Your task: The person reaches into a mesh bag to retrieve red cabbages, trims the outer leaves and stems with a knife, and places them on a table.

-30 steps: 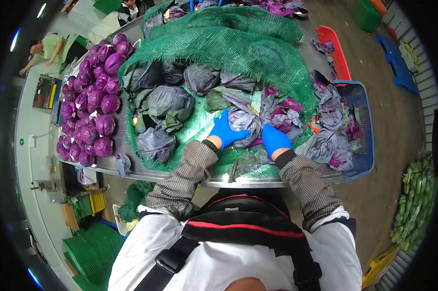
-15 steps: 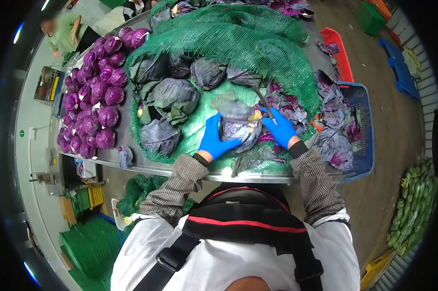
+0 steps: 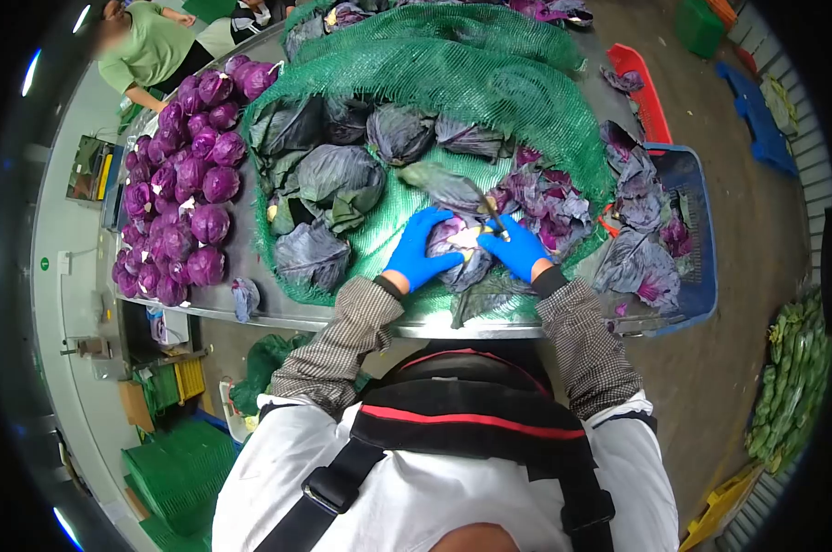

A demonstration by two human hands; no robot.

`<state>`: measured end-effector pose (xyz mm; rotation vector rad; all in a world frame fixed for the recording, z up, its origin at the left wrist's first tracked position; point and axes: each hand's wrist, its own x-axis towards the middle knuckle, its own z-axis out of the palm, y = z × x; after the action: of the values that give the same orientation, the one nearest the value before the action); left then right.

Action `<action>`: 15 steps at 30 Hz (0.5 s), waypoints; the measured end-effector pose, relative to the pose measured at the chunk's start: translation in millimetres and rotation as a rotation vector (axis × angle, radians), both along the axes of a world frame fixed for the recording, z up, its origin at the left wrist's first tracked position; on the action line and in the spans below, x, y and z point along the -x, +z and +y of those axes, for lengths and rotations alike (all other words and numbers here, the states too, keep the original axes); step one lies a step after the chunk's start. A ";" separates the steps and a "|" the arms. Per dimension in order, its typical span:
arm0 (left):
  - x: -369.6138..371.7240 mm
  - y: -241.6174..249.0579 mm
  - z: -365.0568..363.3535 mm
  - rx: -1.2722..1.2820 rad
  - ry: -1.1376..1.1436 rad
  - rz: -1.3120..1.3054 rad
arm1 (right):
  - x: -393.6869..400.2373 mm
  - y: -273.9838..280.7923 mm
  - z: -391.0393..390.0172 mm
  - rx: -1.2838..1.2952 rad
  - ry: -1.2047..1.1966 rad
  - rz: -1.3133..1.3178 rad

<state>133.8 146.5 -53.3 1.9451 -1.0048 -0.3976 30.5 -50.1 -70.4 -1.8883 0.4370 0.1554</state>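
Note:
In a blue glove, my left hand (image 3: 423, 248) curls round the left side of a red cabbage (image 3: 472, 272) whose pale cut stem end faces up. My right hand (image 3: 517, 250), also gloved in blue, grips a knife (image 3: 491, 210) close to the stem. The blade points up and away from me. Just beyond the cabbage lies a loose outer leaf (image 3: 445, 187). Several untrimmed cabbages (image 3: 340, 177) with dull outer leaves sit to the left and behind, on the green mesh sack (image 3: 388, 74). Purple leaf scraps (image 3: 554, 216) are heaped right of my right hand.
Trimmed shiny red cabbages (image 3: 190, 175) are piled along the table's left. A blue crate (image 3: 701, 230) with leaves stands at the right edge, a red crate (image 3: 651, 97) behind it. A person in a green shirt (image 3: 149, 46) is at the far left.
The cabbage has turned so its pale stem end shows between my hands. My left hand has moved slightly up and right. The person at the far left has come nearer the table.

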 end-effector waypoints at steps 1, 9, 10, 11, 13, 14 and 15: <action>3.0 -0.3 8.9 -0.025 0.028 -0.064 | 0.1 0.6 5.9 -0.002 0.004 0.003; 28.5 -8.0 2.8 -0.124 0.259 -0.101 | 4.2 -3.8 17.0 0.276 0.042 0.096; 17.6 -6.8 8.5 -0.099 0.208 -0.018 | 9.6 -6.4 13.6 0.448 0.007 0.143; 7.2 -15.8 16.6 -0.065 0.191 -0.002 | 16.1 -6.0 8.7 0.546 0.019 0.142; -5.5 -29.2 25.6 -0.039 0.176 -0.025 | 12.9 27.0 20.0 0.565 0.007 0.085; -5.0 -33.2 28.0 -0.044 0.174 0.000 | 14.3 42.6 31.4 0.571 -0.010 0.041; -2.6 -32.1 26.4 -0.046 0.175 0.001 | 14.9 55.1 42.1 0.609 0.006 -0.020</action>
<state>136.3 172.9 -85.4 2.0551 -0.8232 -0.3254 15.6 -7.9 -15.3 -2.4845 0.5021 0.0022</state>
